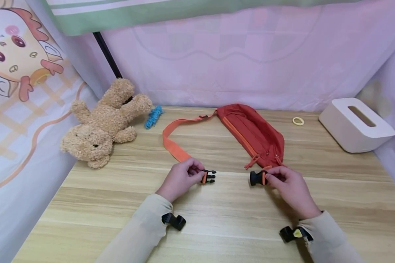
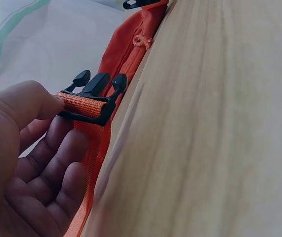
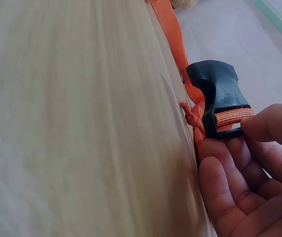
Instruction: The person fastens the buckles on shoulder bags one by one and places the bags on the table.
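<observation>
A red waist bag (image 1: 250, 131) lies on the wooden table, its orange strap (image 1: 172, 142) looping out to the left. My left hand (image 1: 182, 178) pinches the black pronged buckle half (image 1: 210, 176) at the strap's end; its prongs point right in the head view. Between thumb and fingers, my right hand (image 1: 291, 186) holds the black socket buckle half (image 1: 257, 178) by the bag's near end. The two halves face each other with a gap between them. In the left wrist view the prongs (image 2: 96, 84) stand free; the right wrist view shows the socket (image 3: 220, 86) whole.
A teddy bear (image 1: 102, 122) lies at the left, beside a blue bundle of cord (image 1: 153, 117). At the back right are a pale yellow ring (image 1: 298, 121) and a white tissue box (image 1: 355, 128). Curtains border the table's back and sides.
</observation>
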Demonstrator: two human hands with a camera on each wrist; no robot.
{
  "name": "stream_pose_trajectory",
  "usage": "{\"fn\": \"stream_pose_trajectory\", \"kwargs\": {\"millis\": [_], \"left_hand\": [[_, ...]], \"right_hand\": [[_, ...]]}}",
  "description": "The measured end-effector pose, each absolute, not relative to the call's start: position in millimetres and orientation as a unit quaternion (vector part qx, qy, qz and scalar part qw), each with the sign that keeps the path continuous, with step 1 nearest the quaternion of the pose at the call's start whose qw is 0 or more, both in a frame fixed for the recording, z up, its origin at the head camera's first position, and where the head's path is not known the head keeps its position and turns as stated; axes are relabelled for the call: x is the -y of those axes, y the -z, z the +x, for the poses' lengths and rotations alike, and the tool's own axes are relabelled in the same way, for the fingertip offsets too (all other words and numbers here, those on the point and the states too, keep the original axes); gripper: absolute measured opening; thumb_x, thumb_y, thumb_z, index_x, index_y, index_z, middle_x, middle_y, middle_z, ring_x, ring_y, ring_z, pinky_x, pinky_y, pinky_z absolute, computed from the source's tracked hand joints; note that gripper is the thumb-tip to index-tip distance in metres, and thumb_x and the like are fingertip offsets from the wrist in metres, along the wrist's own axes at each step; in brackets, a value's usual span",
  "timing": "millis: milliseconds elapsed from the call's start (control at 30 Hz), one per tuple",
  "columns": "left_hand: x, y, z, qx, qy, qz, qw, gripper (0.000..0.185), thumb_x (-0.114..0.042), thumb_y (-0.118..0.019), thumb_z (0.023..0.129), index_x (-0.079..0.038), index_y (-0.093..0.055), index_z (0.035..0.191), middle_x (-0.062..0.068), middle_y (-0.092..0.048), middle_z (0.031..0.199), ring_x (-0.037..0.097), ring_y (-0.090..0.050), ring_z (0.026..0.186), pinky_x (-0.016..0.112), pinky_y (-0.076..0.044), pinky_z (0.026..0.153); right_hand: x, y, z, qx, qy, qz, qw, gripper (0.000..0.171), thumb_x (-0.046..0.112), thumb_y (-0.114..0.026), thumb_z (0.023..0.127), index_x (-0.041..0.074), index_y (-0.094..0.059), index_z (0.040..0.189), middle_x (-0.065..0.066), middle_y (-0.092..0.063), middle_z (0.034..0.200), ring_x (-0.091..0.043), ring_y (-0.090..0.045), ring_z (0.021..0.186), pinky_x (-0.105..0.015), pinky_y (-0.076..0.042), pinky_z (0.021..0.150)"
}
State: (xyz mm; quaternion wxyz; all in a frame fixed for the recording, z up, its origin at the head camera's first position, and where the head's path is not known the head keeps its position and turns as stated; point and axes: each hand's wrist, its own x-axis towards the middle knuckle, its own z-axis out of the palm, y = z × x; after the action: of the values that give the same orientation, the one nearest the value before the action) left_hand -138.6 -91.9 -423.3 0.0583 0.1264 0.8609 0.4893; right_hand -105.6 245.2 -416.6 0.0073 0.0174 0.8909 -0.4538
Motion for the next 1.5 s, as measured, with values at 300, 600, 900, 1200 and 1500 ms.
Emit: {"fn": "stream_pose_trajectory", "kwargs": {"millis": [300, 600, 900, 1200, 1500], "left_hand": [[90.8, 423.0, -139.6, -0.857, -0.498, 0.111, 0.075, 0.009, -0.016, -0.073, 0.093, -0.021, -0.068, 0.099, -0.007, -0.068, 0.091, 0.014, -0.063, 0.078, 0.030, -0.055, 0.067], [89.4, 425.7, -142.0, -0.845, -0.519, 0.096, 0.091, 0.008, -0.017, -0.074, 0.093, -0.021, -0.068, 0.098, -0.006, -0.069, 0.095, 0.015, -0.065, 0.080, 0.032, -0.055, 0.068], [86.2, 427.4, -143.2, -0.835, -0.534, 0.099, 0.090, 0.008, -0.014, -0.075, 0.092, -0.017, -0.068, 0.094, -0.003, -0.070, 0.093, 0.016, -0.064, 0.075, 0.032, -0.054, 0.066], [81.4, 427.5, -144.2, -0.833, -0.536, 0.098, 0.096, 0.007, -0.014, -0.074, 0.092, -0.016, -0.068, 0.095, -0.002, -0.070, 0.093, 0.016, -0.064, 0.076, 0.034, -0.055, 0.066], [77.8, 427.2, -144.1, -0.827, -0.545, 0.098, 0.098, 0.007, -0.013, -0.074, 0.092, -0.015, -0.068, 0.095, -0.001, -0.070, 0.094, 0.016, -0.064, 0.077, 0.034, -0.055, 0.067]], "right_hand": [[-237.1, 416.7, -104.7, -0.881, 0.472, 0.011, 0.000, 0.018, 0.014, -0.066, 0.097, -0.001, -0.069, 0.107, -0.012, -0.068, 0.090, -0.018, -0.066, 0.074, -0.026, -0.053, 0.061], [-230.5, 417.8, -104.2, -0.875, 0.483, 0.015, 0.006, 0.018, 0.016, -0.067, 0.097, 0.000, -0.069, 0.106, -0.011, -0.068, 0.091, -0.019, -0.065, 0.076, -0.026, -0.053, 0.063], [-225.2, 419.3, -104.0, -0.870, 0.492, 0.019, 0.009, 0.016, 0.014, -0.068, 0.096, 0.001, -0.069, 0.105, -0.010, -0.068, 0.089, -0.017, -0.064, 0.076, -0.026, -0.054, 0.063], [-217.2, 420.2, -103.1, -0.868, 0.497, 0.017, 0.012, 0.013, 0.011, -0.069, 0.095, 0.001, -0.070, 0.103, -0.010, -0.068, 0.088, -0.017, -0.063, 0.076, -0.026, -0.052, 0.063], [-210.3, 421.7, -104.8, -0.866, 0.499, 0.013, 0.016, 0.013, 0.011, -0.069, 0.094, 0.002, -0.070, 0.103, -0.009, -0.069, 0.089, -0.017, -0.064, 0.076, -0.025, -0.053, 0.064]]}}
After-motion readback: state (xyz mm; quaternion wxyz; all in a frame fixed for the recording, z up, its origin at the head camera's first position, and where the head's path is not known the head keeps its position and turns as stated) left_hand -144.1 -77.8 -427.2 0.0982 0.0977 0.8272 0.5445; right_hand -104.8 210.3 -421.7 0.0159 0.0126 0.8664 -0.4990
